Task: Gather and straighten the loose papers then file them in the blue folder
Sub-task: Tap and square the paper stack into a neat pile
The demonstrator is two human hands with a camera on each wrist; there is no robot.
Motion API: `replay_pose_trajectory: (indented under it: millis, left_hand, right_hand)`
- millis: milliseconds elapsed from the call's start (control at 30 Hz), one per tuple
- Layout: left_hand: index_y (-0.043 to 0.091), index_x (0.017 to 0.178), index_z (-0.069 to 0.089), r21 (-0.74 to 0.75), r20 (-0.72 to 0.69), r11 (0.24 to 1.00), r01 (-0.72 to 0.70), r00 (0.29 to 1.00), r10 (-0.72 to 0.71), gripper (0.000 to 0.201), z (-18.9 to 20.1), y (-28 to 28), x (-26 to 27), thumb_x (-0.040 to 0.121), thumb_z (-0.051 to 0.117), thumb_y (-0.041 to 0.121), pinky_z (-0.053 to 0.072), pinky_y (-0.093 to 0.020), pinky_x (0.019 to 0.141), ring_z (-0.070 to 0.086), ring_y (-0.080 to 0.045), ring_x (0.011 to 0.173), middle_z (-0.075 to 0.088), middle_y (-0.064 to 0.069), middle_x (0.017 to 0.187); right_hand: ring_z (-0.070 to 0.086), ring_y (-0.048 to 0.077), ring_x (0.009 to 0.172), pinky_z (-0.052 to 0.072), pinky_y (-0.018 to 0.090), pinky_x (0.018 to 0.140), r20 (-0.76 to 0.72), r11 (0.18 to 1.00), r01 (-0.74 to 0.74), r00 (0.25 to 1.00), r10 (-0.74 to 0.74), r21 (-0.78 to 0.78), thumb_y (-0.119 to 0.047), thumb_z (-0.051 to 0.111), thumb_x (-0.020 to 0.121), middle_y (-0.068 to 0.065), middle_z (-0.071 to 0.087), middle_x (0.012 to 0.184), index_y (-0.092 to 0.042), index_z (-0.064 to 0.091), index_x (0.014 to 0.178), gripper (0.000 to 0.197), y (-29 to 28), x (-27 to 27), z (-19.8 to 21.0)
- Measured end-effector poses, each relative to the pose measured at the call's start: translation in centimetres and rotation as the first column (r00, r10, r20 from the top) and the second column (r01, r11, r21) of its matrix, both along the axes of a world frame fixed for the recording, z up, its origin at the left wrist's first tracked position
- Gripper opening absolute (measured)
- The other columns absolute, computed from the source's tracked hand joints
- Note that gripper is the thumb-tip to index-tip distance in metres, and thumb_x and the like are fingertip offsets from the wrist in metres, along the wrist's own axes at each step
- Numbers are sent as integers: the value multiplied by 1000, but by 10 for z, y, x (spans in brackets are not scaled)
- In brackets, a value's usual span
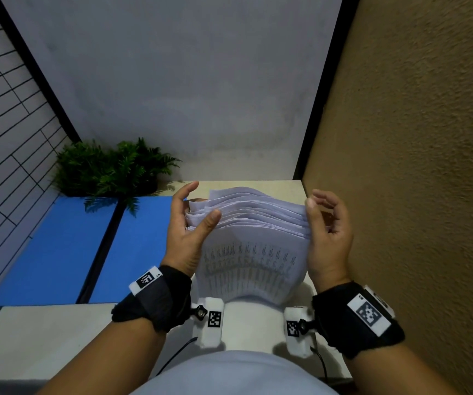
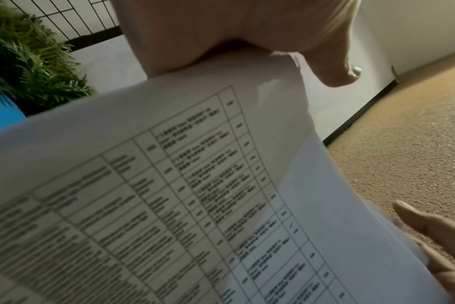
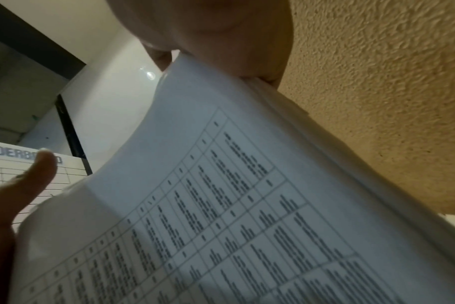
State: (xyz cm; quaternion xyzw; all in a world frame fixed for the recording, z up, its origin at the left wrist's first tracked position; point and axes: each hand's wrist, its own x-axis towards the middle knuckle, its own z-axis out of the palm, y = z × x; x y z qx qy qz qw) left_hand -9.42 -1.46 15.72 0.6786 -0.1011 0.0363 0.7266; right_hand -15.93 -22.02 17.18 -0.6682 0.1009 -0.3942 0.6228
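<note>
A stack of white printed papers [image 1: 246, 252] stands upright, bowed and fanned at its top edge, above the white table [image 1: 44, 337]. My left hand [image 1: 201, 205] grips the stack's left edge, thumb on the front sheet and fingers behind. The right edge is held by my right hand [image 1: 319, 205], thumb along the edge and fingers curled behind. The blue folder [image 1: 58, 252] lies open and flat on the table to the left. Both wrist views are filled by the front sheet's printed table, papers [image 2: 169, 185] and papers [image 3: 221, 205].
A green fern plant [image 1: 109, 169] sits at the back left, overhanging the folder's far edge. A rough tan wall [image 1: 415, 166] runs close along the right. A grey panel [image 1: 172, 95] closes the back. Cables trail near my body at the table's front edge.
</note>
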Motion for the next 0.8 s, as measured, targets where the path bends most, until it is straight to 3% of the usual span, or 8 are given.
replay_pose_trajectory:
  millis: [133,200,267,400,467,633,733,800]
  left_hand:
    - [47,125,56,11,23,1000,-21,1000,20,56,6,-3,-2,73,72,63,50,-56,100,58,-37,118,58,-14,127]
    - [40,120,63,-6,32,999,-42,999,42,43,9,-7,-2,79,73,52,55,-38,92,62,-20,111,63,-1,116]
    - [30,113,69,-4,44,998,-60,997,60,31,12,-11,-2,84,73,39,53,-23,82,62,-3,96,67,14,103]
    - [21,91,74,24,18,991,-134,991,133,9,12,-13,6,92,68,27,54,-39,85,62,-15,88,71,4,90]
    - [24,86,69,33,29,985,-169,985,168,11,10,-13,9,95,64,24,52,-37,81,59,-15,84,67,2,86]
    - [24,82,54,-51,-16,965,-259,966,258,18,4,-15,10,97,52,15,43,-33,77,50,-14,80,54,3,83]
    - [25,81,53,-56,-24,962,-267,964,267,15,5,-21,7,94,56,32,43,-33,78,50,-16,82,53,-1,85]
    - [23,79,52,-37,-16,957,-288,958,288,17,6,-25,6,95,60,26,42,-28,78,49,-11,78,52,3,82]
  right_hand:
    - [60,10,89,51,31,76,-72,995,24,997,-31,-101,-22,64,91,-5,62,96,-20,68,93,5,-3,3,-4]
    - [61,22,90,52,43,79,-60,998,34,998,-36,-44,-30,57,91,1,64,96,-22,63,91,11,-3,2,-8]
    - [60,22,92,50,43,83,-32,999,31,999,-31,5,-30,50,92,-1,65,97,-29,59,89,9,-1,0,-11]
    - [59,23,97,49,46,87,-66,998,69,995,-69,-5,-30,41,92,-11,62,98,-50,51,86,23,4,-2,-17]
    - [59,23,96,48,47,87,-43,993,112,993,-110,39,-27,40,91,-9,61,96,-51,50,83,27,4,-1,-19]
    - [57,14,94,48,37,87,30,989,134,991,-133,-61,-26,40,95,-8,58,99,-41,53,97,19,6,0,-18]
    - [50,1,103,45,12,87,29,956,118,993,-115,-267,-39,46,93,-14,46,110,-27,63,112,28,7,-2,-21]
    - [46,-6,106,43,7,85,23,936,128,992,-128,-329,-39,57,91,-10,43,112,-25,67,107,24,9,-2,-24]
